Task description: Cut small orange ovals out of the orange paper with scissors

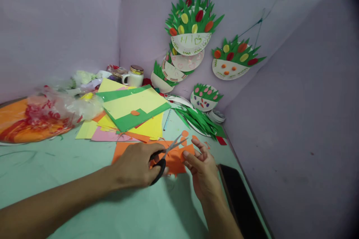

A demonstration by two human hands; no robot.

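left forearm (64,194): nearest to us, slanting in from the lower left over the pale green tabletop (134,213).
right forearm (224,216): rising from the lower edge, beside a dark flat slab (241,201) that lies along the table's right side.
left hand (137,164): we see it closed round the black handles of the scissors (167,152), whose blades stand apart and point toward the other hand.
right hand (206,168): we see thumb and fingers pinching a small orange piece (188,152) just beside the blades; whether the metal touches it, we cannot tell.
orange sheet (176,166): lying on the tabletop below the scissors, its near edge ragged.
orange cutouts (185,133): lying just past the blade tips, near the right hand's fingers.
paper pile: beyond the hands we find a yellow sheet (131,101) on a green sheet (126,124), an orange oval (135,112) resting where the two colours meet, and pink paper (105,135) lower down.
thin blue stick (167,119): just right of the pile.
green strips (199,121): heaped farther right, with a red scrap (221,140) near them.
plastic bag (67,104): crumpled and see-through, at our left.
white mug (135,78): lidded, standing behind the pile.
decorated plates (191,43): hung on the wall, with green paper leaves and coloured ovals; on one we read "hi" beside a heart.
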